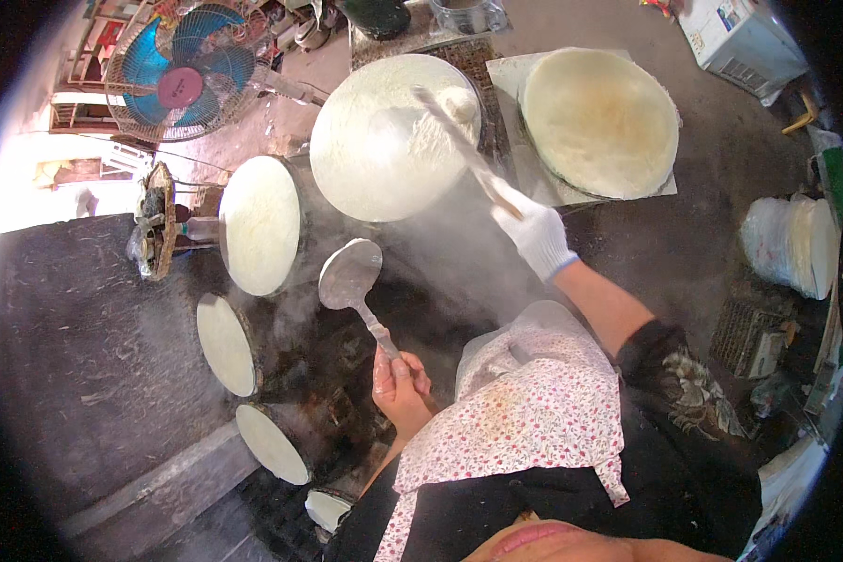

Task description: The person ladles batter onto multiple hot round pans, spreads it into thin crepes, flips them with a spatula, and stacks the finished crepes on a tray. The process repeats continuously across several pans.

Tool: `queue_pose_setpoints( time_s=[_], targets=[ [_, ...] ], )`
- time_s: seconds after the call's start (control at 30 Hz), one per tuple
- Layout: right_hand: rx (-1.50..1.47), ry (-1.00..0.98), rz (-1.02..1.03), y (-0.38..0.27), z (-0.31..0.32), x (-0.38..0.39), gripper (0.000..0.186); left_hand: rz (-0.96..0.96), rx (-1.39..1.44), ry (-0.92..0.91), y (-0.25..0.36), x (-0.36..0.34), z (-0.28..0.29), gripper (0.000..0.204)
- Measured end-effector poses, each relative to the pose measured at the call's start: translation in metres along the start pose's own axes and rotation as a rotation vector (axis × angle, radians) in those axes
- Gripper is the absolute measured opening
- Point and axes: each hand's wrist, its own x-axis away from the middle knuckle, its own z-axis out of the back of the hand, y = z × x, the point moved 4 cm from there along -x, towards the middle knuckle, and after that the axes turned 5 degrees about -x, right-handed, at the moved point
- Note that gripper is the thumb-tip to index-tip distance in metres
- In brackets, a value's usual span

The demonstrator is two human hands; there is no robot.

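Grey, round-bowled ladle (352, 275), white-edged

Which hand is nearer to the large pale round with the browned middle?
Right. The gloved right hand, gripping a stick, is close below and left of the round in the picture; the left hand, holding a ladle, is farther down and left.

One head-worn fisheye looks steeply down from close above, past the apron (529, 403) to the ladle (351, 275).
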Motion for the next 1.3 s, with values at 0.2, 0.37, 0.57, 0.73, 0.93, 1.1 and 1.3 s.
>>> queue_pose_setpoints(
  time_s=[0.2,0.37,0.57,0.73,0.93,1.1,1.3],
  targets=[
    [0.032,0.155,0.012,0.015,-0.011,-0.034,0.047,0.018,-0.017,0.009,0.004,-0.007,0.010,0.045],
    [-0.131,-0.122,-0.153,0.012,-0.032,-0.063,0.045,0.041,0.011,-0.028,-0.003,-0.014,0.017,0.046],
    [-0.080,0.052,-0.198,0.005,-0.022,-0.063,0.046,0.031,0.034,-0.015,-0.003,-0.025,0.034,0.045],
    [0.160,-0.148,-0.005,-0.014,-0.038,-0.084,0.048,0.059,0.024,0.014,-0.005,-0.025,0.044,0.045],
    [0.014,0.044,-0.091,-0.011,-0.032,-0.051,0.043,0.051,0.057,0.014,-0.007,-0.033,0.063,0.045],
    [0.211,-0.097,-0.046,-0.010,-0.066,-0.012,0.045,-0.001,-0.007,-0.020,-0.006,-0.044,0.084,0.046],
    [0.200,0.067,0.040,-0.018,-0.072,-0.024,0.043,0.010,0.062,0.027,-0.011,-0.040,0.104,0.046]
  ],
)
